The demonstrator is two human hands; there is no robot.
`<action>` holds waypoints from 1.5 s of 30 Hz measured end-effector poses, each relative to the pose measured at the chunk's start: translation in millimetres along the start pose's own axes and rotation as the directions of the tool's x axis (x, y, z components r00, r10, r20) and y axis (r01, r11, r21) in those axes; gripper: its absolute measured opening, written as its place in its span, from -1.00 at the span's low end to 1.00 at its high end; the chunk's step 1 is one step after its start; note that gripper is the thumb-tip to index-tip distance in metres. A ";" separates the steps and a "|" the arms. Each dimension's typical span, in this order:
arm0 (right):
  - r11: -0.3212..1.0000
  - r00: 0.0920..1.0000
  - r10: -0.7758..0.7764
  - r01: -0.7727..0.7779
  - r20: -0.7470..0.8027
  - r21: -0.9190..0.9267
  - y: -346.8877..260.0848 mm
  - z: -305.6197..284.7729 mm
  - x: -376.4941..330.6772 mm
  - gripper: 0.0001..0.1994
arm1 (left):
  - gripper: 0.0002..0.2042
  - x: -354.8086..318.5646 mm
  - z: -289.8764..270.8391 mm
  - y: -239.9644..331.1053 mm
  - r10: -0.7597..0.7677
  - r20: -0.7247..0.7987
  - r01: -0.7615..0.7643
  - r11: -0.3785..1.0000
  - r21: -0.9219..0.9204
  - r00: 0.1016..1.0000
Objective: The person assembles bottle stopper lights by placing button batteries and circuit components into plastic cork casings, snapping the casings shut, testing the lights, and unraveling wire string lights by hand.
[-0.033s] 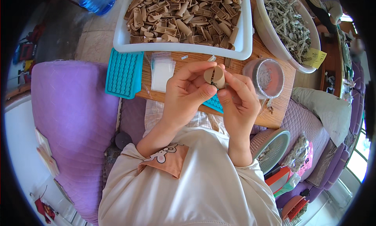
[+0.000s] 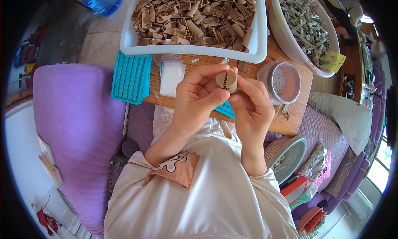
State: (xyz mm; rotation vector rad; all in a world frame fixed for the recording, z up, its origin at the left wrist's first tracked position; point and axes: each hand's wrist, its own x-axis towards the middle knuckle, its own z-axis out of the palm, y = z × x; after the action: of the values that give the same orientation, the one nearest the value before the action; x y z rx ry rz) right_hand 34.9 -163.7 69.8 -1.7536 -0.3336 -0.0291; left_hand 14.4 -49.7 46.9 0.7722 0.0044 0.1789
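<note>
Nearest us, left hand point(image 2: 194, 99) and right hand point(image 2: 253, 104) both grasp one tan cylinder point(image 2: 231, 82) by the fingertips, held up over the worktop's point(image 2: 290, 118) near edge, slit end facing us. We see something dark in the slit, too small to tell. Below the hands, teal tray point(image 2: 225, 109), mostly hidden. Further back we have stacked teal trays point(image 2: 131, 79) left, clear bags point(image 2: 172, 79) beside them, tub point(image 2: 291, 86) of white bits right. Farthest: white bin point(image 2: 195, 51) heaped with tan pieces point(image 2: 195, 28), round basin point(image 2: 282, 44) of greyish bundles point(image 2: 306, 27) at right.
</note>
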 end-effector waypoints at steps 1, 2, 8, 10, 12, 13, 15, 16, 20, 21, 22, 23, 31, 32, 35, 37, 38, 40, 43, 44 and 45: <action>1.000 1.000 0.001 -0.001 0.000 0.001 1.0 1.4 -0.6 -0.73 | -0.63 0.2 0.8 -0.7 -0.001 -0.001 0.001 1.000 0.001 1.000; 1.000 1.000 0.009 -0.009 -0.026 0.021 2.0 2.6 -0.8 -0.74 | -0.62 0.5 1.5 -1.4 -0.006 -0.007 0.006 1.000 0.002 1.000; 0.987 0.993 0.118 -0.115 -0.017 0.110 14.0 7.4 -1.2 -0.78 | -0.62 -3.6 12.1 -5.4 0.027 -0.053 -0.014 0.974 0.225 0.998; 0.990 0.992 0.126 -0.126 0.006 0.056 13.6 9.9 -0.1 -0.85 | -0.68 -3.7 13.7 -9.5 0.143 -0.029 -0.110 0.860 0.498 0.989; 0.997 0.986 0.080 -0.078 0.144 -0.022 15.2 3.5 -0.9 -0.88 | -0.71 -1.4 10.1 -11.8 0.245 0.067 -0.230 0.736 0.636 0.967; 0.995 0.959 0.044 -0.018 0.281 -0.094 16.6 0.7 -1.9 -0.91 | -0.73 0.6 9.0 -12.9 0.324 0.180 -0.345 0.578 0.739 0.929; 0.996 0.975 0.021 -0.001 0.221 -0.088 22.0 4.5 -7.8 -0.92 | -0.76 2.6 9.8 -15.9 0.339 0.184 -0.360 0.586 0.726 0.923; 0.996 0.986 -0.008 0.022 0.166 -0.081 26.0 7.7 -10.9 -0.93 | -0.69 2.5 10.0 -18.7 0.272 0.137 -0.289 0.664 0.690 0.953; 0.995 0.997 -0.023 0.029 0.068 -0.097 36.0 8.4 -17.2 -0.91 | -0.75 4.8 8.1 -26.1 0.187 0.175 -0.256 0.705 0.662 0.967; 0.995 0.998 0.012 -0.007 0.057 -0.095 36.8 7.1 -17.8 -0.88 | -0.75 4.7 8.8 -28.9 0.181 0.181 -0.256 0.708 0.658 0.967; 0.995 0.999 0.011 -0.006 0.051 -0.097 37.3 4.7 -16.2 -0.88 | -0.73 4.3 9.1 -32.5 0.115 0.109 -0.157 0.806 0.571 0.987; 0.991 0.987 0.120 -0.113 0.108 -0.071 37.7 -0.4 -12.6 -0.85 | -0.71 4.0 8.5 -35.8 0.038 0.045 -0.054 0.882 0.469 0.998; 0.814 0.974 0.212 -0.133 0.076 -0.566 46.8 -104.0 37.6 -0.82 | -0.59 13.5 -13.5 -24.4 -0.152 -0.169 0.159 0.987 0.030 0.974; 0.743 0.975 0.190 -0.068 0.112 -0.666 55.8 -118.5 45.2 -0.81 | -0.58 15.2 -26.3 -22.2 -0.209 -0.022 0.206 0.974 -0.094 0.978; 0.558 0.955 0.181 0.096 0.234 -0.824 94.7 -141.8 59.4 -0.82 | -0.57 15.1 -33.4 -21.4 -0.278 0.128 0.300 0.930 -0.213 0.952; 0.445 0.930 0.204 0.191 0.307 -0.875 109.6 -143.4 65.6 -0.84 | -0.61 14.9 -24.2 -19.7 -0.428 0.098 0.434 0.833 -0.342 0.898; 0.385 0.903 0.347 0.111 0.255 -0.916 113.1 -139.1 68.7 -0.85 | -0.61 14.2 -20.2 -19.1 -0.429 0.097 0.435 0.833 -0.342 0.898; 0.311 0.856 0.480 0.038 0.191 -0.950 121.1 -134.1 71.2 -0.83 | -0.67 13.0 -14.5 -18.1 -0.496 0.071 0.478 0.774 -0.415 0.865; 0.297 0.851 0.495 0.024 0.175 -0.955 129.0 -132.0 71.0 -0.85 | -0.69 10.7 -14.6 -16.3 -0.480 0.144 0.484 0.723 -0.493 0.865; 0.334 0.866 0.470 0.006 0.172 -0.942 129.1 -132.5 71.2 -0.87 | -0.69 11.1 -17.8 -16.4 -0.479 0.140 0.481 0.725 -0.493 0.867; 0.372 0.880 0.445 -0.012 0.167 -0.928 129.0 -133.4 71.1 -0.88 | -0.69 12.4 -22.9 -17.7 -0.477 0.193 0.493 0.655 -0.573 0.858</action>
State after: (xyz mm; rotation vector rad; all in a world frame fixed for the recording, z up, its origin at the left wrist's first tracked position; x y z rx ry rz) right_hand 155.5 -299.5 -10.8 -2.9568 -0.3828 0.4626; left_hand 27.8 -44.2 18.9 0.0978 0.1261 -0.3435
